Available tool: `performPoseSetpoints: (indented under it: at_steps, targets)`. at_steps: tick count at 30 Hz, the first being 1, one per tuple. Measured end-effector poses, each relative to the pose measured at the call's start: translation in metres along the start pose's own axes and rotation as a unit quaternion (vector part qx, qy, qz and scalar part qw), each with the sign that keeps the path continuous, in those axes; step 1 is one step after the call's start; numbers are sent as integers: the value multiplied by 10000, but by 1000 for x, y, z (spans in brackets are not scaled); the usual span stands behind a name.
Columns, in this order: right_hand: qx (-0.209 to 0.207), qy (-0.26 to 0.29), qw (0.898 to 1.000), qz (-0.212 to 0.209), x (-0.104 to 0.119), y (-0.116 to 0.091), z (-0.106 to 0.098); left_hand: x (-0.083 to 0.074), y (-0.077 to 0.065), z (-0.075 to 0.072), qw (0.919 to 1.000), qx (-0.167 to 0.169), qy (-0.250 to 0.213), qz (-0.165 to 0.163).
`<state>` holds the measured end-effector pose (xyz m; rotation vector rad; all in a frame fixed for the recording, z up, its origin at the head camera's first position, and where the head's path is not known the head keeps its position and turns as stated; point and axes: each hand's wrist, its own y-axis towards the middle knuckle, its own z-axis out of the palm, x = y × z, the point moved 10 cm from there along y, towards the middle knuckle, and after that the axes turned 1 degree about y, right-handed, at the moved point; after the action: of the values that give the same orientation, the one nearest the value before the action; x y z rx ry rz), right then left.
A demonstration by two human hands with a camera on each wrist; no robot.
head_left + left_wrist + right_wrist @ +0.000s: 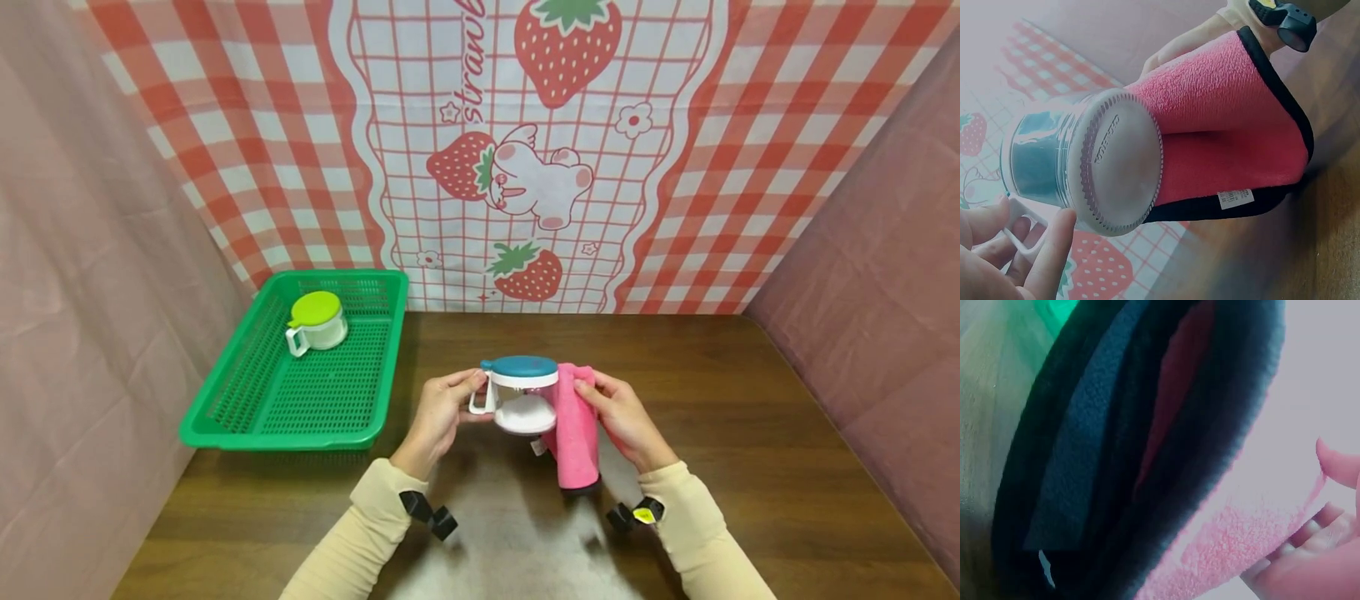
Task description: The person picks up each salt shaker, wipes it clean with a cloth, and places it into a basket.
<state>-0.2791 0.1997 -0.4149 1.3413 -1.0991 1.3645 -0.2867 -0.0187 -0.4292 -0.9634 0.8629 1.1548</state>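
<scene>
A clear seasoning jar with a blue lid and white handle is held above the table, white powder at its bottom. My left hand grips the jar's handle; in the left wrist view the jar's ribbed base faces the camera. My right hand pinches a pink cloth with dark edging, held against the jar's right side. The cloth hangs down in folds, and in the right wrist view it covers most of the picture, hiding the jar.
A green plastic basket stands at the left of the brown wooden table. In it sits a second jar with a lime-green lid and white handle. A strawberry-print checked curtain rises behind the table.
</scene>
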Motion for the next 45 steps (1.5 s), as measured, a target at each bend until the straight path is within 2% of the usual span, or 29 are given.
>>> performPoseSetpoints:
  at_steps: [8,18,25,34,45]
  targets:
    - [-624,-884,9941,100,4,-1,0,0,1,-4,9999,-131,-29,75]
    - [-873,-918,9915,296,3,-3,1,2,2,-3,9999,-82,138,36]
    - [-799,-867,9927,273,3,-2,0,2,1,0,9996,22,269,52]
    - [-688,-673,9953,130,5,2,-2,1,0,2,9995,224,202,88]
    - [-314,-444,9983,231,-1,9,0,4,1,0,9995,295,118,-4]
